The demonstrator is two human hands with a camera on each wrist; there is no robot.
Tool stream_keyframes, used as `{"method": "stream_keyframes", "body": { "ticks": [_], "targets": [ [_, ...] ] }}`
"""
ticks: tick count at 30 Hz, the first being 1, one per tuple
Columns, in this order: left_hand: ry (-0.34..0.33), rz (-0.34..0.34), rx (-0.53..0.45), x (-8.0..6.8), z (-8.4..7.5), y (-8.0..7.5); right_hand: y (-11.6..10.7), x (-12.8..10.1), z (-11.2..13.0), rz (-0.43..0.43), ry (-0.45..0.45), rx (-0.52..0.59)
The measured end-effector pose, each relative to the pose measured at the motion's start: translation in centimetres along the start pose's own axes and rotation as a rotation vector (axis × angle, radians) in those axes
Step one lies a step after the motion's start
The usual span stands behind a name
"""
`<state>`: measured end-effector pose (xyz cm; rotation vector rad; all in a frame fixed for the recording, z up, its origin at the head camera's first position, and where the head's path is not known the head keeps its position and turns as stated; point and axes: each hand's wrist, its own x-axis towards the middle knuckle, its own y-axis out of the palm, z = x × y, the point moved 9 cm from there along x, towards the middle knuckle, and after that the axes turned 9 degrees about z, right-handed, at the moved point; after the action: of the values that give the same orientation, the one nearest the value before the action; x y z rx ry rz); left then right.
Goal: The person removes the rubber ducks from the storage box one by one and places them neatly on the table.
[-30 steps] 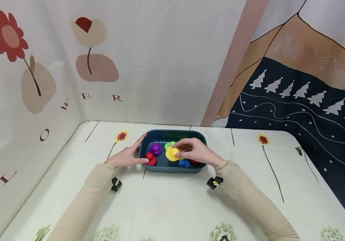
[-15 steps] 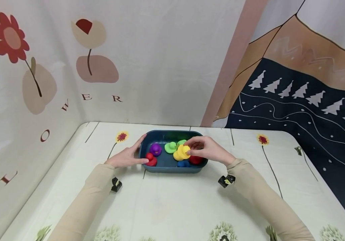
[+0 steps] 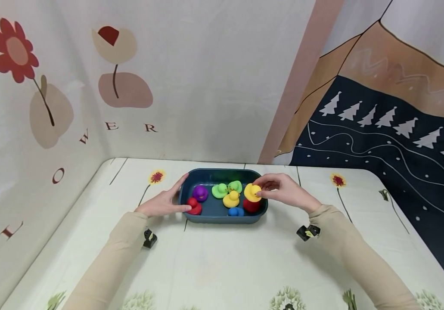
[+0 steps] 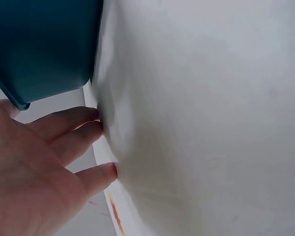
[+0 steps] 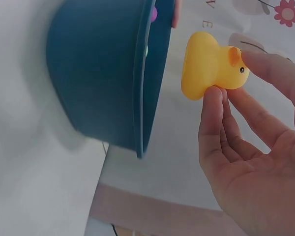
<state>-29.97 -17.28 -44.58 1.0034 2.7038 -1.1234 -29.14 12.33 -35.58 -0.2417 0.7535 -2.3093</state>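
A dark blue tub (image 3: 222,218) stands on the table and holds several small rubber ducks: purple (image 3: 200,192), red (image 3: 194,205), two green (image 3: 219,190), yellow (image 3: 231,199), blue (image 3: 235,211) and another red (image 3: 251,205). My right hand (image 3: 280,189) pinches a yellow duck (image 3: 252,192) by its head above the tub's right end; the right wrist view shows this duck (image 5: 211,65) beside the tub's rim (image 5: 148,98). My left hand (image 3: 163,202) rests with straight fingers against the tub's left side, fingers (image 4: 69,123) next to the tub (image 4: 44,49).
The table (image 3: 222,267) has a pale flower-print cloth. Printed fabric walls (image 3: 90,86) close it in behind and at both sides. Small black wrist cameras (image 3: 149,237) sit near the cloth on both forearms.
My right hand has lifted the yellow duck off the others and carried it right, to the tub's right end. A second yellow duck now shows in the tub. The left hand stayed put.
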Motion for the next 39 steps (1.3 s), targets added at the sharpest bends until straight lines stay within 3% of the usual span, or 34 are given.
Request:
{"method": "stream_keyframes", "body": {
  "ticks": [15, 39],
  "targets": [
    [0.0, -0.011, 0.028, -0.2, 0.2, -0.1, -3.3, -2.1, -0.9, -0.078, 0.063, -0.021],
    [-0.013, 0.0, 0.017, -0.1, 0.1, 0.0, -4.6, -3.5, -6.0, -0.087, 0.172, -0.086]
  ]
}}
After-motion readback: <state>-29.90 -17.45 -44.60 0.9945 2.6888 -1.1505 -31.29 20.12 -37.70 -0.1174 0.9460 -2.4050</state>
